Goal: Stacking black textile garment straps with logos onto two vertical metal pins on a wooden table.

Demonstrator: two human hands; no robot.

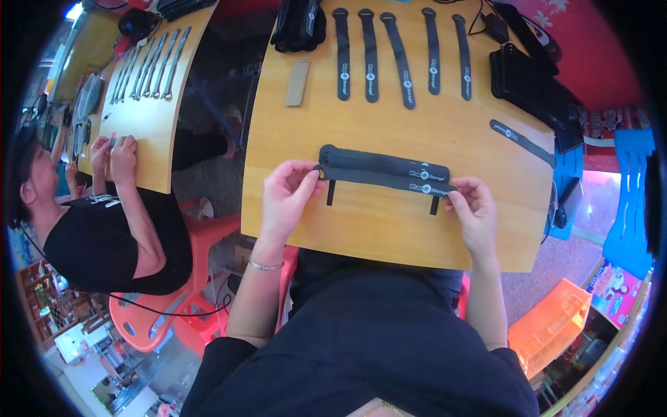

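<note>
A black strap (379, 182) with white print and a slotted end is stretched level between my hands. My left hand (286, 194) pinches its slotted end, and my right hand (474, 214) pinches the rounded printed end. Just beyond it, partly overlapped, lies a neat stack of similar black straps (382, 159). Two narrow black strips poke out toward me below the straps, a left strip (331, 194) and a right strip (434, 205).
Several loose straps (371, 59) lie spread across the far table (278, 132); one strap (521, 142) lies slanted at right. A tan cardboard piece (297, 83) and black bundles (299, 28) sit far left. Dark pouches (528, 83) are far right. A co-worker (111, 229) sits at another table, left.
</note>
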